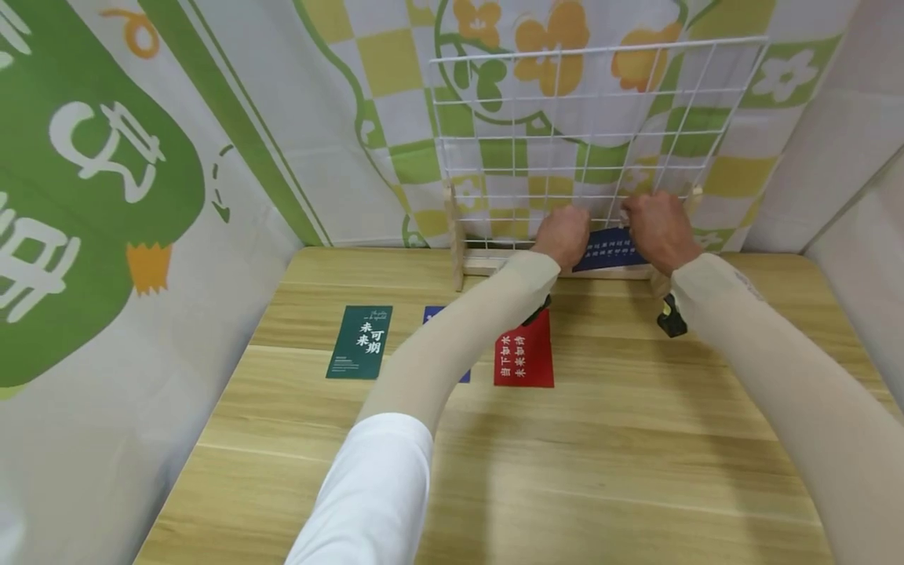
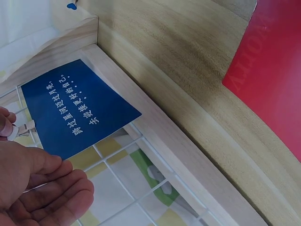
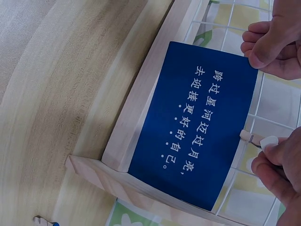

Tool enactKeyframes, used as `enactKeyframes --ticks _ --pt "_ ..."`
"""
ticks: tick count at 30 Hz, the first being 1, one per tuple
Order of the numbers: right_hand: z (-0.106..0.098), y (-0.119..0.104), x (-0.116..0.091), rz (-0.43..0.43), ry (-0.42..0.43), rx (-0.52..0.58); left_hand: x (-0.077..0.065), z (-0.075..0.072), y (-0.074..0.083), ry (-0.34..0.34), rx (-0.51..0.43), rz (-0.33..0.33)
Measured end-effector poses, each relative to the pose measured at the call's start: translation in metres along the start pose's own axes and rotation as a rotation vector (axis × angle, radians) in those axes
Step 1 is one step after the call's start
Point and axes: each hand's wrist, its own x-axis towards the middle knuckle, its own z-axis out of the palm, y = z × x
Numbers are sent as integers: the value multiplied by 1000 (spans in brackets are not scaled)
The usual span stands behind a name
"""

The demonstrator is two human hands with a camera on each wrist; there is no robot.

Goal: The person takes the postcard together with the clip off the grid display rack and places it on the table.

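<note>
A dark blue card with white Chinese writing (image 3: 197, 122) lies against the lower part of a white wire grid (image 1: 600, 169). My left hand (image 1: 565, 235) pinches one upper corner of this card between thumb and fingers. At the card's top edge sits a small wooden clip (image 3: 247, 136) with a white piece at its back end. My right hand (image 1: 660, 227) pinches that clip by the white piece. In the left wrist view, the left hand (image 2: 47, 188) is at the card's corner, and only fingertips of the right hand (image 2: 5, 123) show.
On the wooden table (image 1: 636, 455) lie a green card (image 1: 360, 341), a red card (image 1: 524, 353) and a blue card (image 1: 466, 377) mostly hidden by the left forearm. A wooden base (image 3: 136, 103) holds the grid up. Patterned cloth (image 1: 395, 94) hangs behind.
</note>
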Motion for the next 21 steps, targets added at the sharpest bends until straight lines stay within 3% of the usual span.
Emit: enactKeyframes --ticks 13,21 --pt "-13 -3 -5 34 78 51 -9 -9 1 -35 -30 55" --pt "-28 -4 -11 43 120 86 -14 -17 1 -45 -62 56"
